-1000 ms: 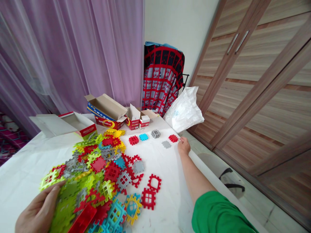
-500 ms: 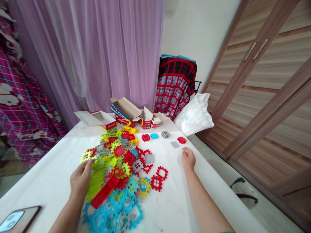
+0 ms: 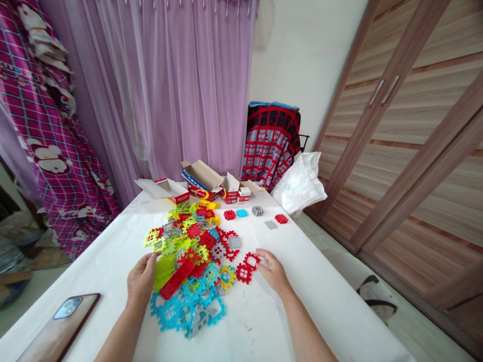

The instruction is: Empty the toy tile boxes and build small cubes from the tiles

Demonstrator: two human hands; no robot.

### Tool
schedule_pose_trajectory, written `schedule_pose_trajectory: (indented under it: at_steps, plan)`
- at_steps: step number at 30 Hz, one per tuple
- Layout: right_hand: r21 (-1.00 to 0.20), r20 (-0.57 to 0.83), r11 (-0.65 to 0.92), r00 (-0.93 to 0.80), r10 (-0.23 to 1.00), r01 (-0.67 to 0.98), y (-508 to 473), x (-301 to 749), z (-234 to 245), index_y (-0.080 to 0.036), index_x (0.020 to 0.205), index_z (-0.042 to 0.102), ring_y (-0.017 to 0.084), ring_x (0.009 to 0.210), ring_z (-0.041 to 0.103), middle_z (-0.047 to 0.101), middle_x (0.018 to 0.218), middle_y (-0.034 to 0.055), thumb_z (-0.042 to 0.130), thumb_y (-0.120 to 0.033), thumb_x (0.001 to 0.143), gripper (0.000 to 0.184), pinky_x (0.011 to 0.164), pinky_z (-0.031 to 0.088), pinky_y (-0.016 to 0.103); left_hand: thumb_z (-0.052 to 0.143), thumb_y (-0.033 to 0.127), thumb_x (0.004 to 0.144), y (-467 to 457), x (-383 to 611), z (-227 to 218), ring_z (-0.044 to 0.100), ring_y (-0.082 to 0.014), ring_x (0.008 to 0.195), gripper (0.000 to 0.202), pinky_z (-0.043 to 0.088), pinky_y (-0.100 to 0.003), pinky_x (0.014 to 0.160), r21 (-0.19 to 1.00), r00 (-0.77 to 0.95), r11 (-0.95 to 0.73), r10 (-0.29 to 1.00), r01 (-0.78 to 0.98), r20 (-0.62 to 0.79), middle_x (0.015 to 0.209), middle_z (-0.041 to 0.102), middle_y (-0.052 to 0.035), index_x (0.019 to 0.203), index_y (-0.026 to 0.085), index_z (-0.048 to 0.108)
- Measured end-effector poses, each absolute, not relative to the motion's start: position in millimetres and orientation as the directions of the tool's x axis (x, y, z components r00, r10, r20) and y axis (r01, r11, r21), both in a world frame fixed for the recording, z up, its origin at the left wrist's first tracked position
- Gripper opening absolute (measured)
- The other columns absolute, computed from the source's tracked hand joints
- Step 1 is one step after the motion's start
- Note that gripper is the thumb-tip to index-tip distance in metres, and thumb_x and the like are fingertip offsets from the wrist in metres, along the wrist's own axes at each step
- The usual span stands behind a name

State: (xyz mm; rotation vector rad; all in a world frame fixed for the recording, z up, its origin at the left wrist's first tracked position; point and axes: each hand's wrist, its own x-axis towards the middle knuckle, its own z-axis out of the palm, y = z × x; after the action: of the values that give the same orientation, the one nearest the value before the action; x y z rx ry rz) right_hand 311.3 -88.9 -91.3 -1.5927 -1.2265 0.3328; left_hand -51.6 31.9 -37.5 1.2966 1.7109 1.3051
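Note:
My left hand (image 3: 142,277) is closed at the left edge of a pile of plastic interlocking building pieces. Its fingertips meet beside a lime-green piece (image 3: 159,245); whatever they hold is hidden. My right hand (image 3: 273,271) has thumb and fingers apart at the right edge of a red open-frame piece (image 3: 251,260). Whether it touches that frame I cannot tell. A red window piece (image 3: 243,273) lies against the frame. In the pile, a long red piece (image 3: 176,279) rests over lime-green panels, with blue pieces (image 3: 168,307) at the near end.
Farther right lie small groups: red (image 3: 229,214), blue (image 3: 241,213), a grey stack (image 3: 257,210), a flat grey piece (image 3: 270,224) and a red one (image 3: 281,218). Opened boxes (image 3: 202,176) line the back. A phone (image 3: 62,322) lies front left; a white bag (image 3: 300,183) stands beyond the right corner.
My right hand has come left and nearer, from beside the far-right grey and red pieces to the red frame. My left hand stays by the pile. The view has tilted up.

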Motion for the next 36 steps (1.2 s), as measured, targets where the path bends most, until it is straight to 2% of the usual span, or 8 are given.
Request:
schedule_pose_trajectory:
  at_steps: [5,11,14,17,20,23,27,36]
  plan:
    - [-0.667,0.407,0.106,0.241,0.881,0.738,-102,308,-86,-0.025,0.095,0.073,0.024,0.111,0.059,0.067,0.117,0.0066,0.06,-0.017,0.064,0.034,0.102,0.043,0.041,0.051,0.059,0.06,28,-52,-34,0.055,-0.0209,0.064,0.049,0.04,-0.029,0.056,0.938,-0.295,0.044,0.953,0.344,0.063,0.064,0.065,-0.0017,0.082,0.021,0.073]
    - [-0.61,0.432,0.071,0.256,0.865,0.789,-92,304,-84,-0.023,0.099,0.071,0.023,0.105,0.062,0.07,0.109,0.0067,0.056,-0.031,0.079,0.026,0.096,0.046,0.037,0.051,0.06,0.061,30,-53,-35,0.058,-0.0224,0.067,0.051,0.04,-0.029,0.055,0.932,-0.267,0.063,0.963,0.357,0.037,0.064,0.067,-0.0022,0.084,0.021,0.073]
    - [-0.667,0.389,-0.076,0.433,0.813,0.741,-82,310,-86,-0.022,0.109,0.066,0.022,0.099,0.064,0.071,0.106,0.0077,0.044,-0.041,0.088,0.036,0.09,0.048,0.034,0.052,0.06,0.06,32,-53,-36,0.06,-0.0227,0.071,0.049,0.043,-0.029,0.059,0.935,-0.261,0.054,0.964,0.35,0.042,0.073,0.071,-0.0033,0.082,0.021,0.073]
    - [-0.724,0.328,-0.306,0.698,0.636,0.619,-72,322,-88,-0.017,0.117,0.062,0.024,0.099,0.065,0.07,0.109,0.0117,0.034,-0.043,0.089,0.047,0.087,0.049,0.036,0.053,0.059,0.06,33,-52,-37,0.062,-0.0233,0.076,0.048,0.045,-0.029,0.063,0.938,-0.261,0.051,0.964,0.342,0.043,0.08,0.073,-0.0042,0.081,0.021,0.073]
    - [-0.719,0.343,-0.365,0.758,0.554,0.592,-66,331,-91,-0.014,0.114,0.062,0.024,0.099,0.063,0.068,0.109,0.0134,0.036,-0.038,0.084,0.047,0.09,0.048,0.037,0.052,0.06,0.06,33,-52,-39,0.062,-0.0236,0.079,0.049,0.046,-0.029,0.064,0.941,-0.26,0.055,0.965,0.333,0.035,0.083,0.073,-0.0048,0.082,0.02,0.073]
    - [-0.672,0.379,-0.333,0.694,0.612,0.661,-67,333,-95,-0.016,0.106,0.065,0.025,0.098,0.062,0.068,0.106,0.0118,0.045,-0.036,0.076,0.041,0.09,0.047,0.038,0.052,0.06,0.061,33,-51,-39,0.063,-0.0232,0.078,0.051,0.046,-0.028,0.062,0.943,-0.258,0.064,0.966,0.327,0.024,0.084,0.074,-0.005,0.083,0.02,0.073]
    - [-0.587,0.425,-0.265,0.57,0.703,0.765,-71,330,-96,-0.021,0.104,0.065,0.025,0.105,0.059,0.067,0.11,0.0086,0.054,-0.033,0.071,0.037,0.097,0.044,0.039,0.053,0.059,0.06,33,-50,-38,0.061,-0.0224,0.072,0.048,0.044,-0.027,0.056,0.941,-0.25,0.076,0.968,0.329,0.009,0.08,0.073,-0.0043,0.081,0.02,0.073]
    - [-0.522,0.412,-0.271,0.517,0.75,0.809,-74,333,-94,-0.02,0.108,0.064,0.024,0.102,0.059,0.068,0.108,0.0082,0.057,-0.034,0.075,0.036,0.094,0.044,0.038,0.053,0.057,0.059,34,-49,-34,0.063,-0.0243,0.077,0.043,0.046,-0.028,0.058,0.931,-0.261,0.094,0.965,0.352,0.001,0.082,0.074,-0.0038,0.075,0.022,0.072]
